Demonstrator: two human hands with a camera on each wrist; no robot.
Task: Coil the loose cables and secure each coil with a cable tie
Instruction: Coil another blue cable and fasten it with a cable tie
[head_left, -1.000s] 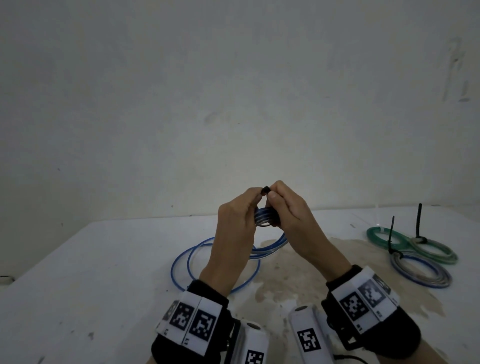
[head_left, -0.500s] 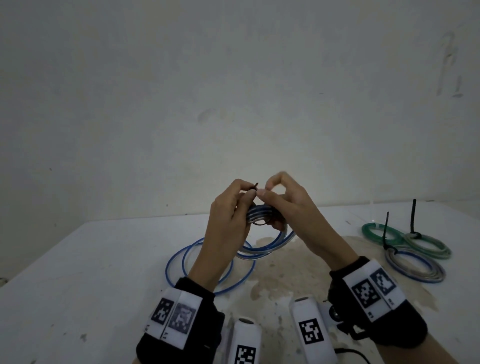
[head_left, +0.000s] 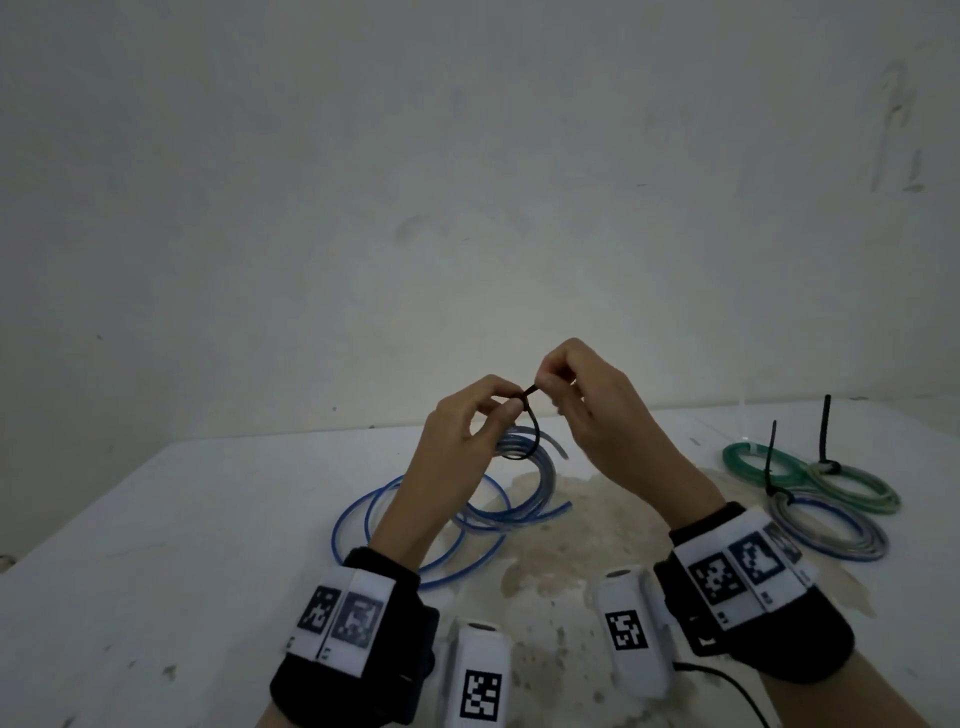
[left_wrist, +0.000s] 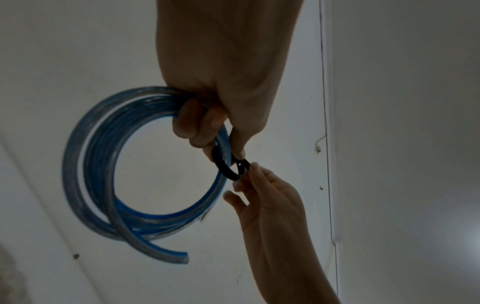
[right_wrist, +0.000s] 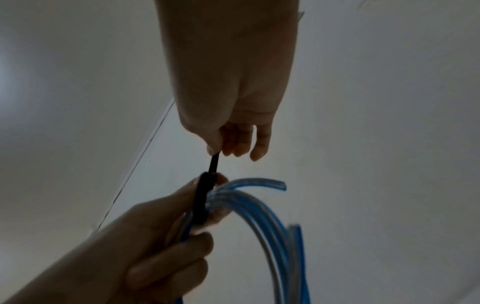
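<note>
My left hand holds a small coil of blue and clear cable up above the table, fingers curled round the bundle. A black cable tie is looped loosely round the coil next to those fingers. In the left wrist view the tie forms an open ring. My right hand pinches the tie's tail between thumb and forefinger, just up and right of the left hand.
A loose blue cable lies in wide loops on the white table under my left forearm. At the right lie three tied coils: green, grey-green and grey-blue, with black tie tails sticking up. A wall stands close behind.
My hands have risen slightly and drawn apart. The right hand has pulled the tie's tail up and to the right, so a loose black loop now shows round the coil.
</note>
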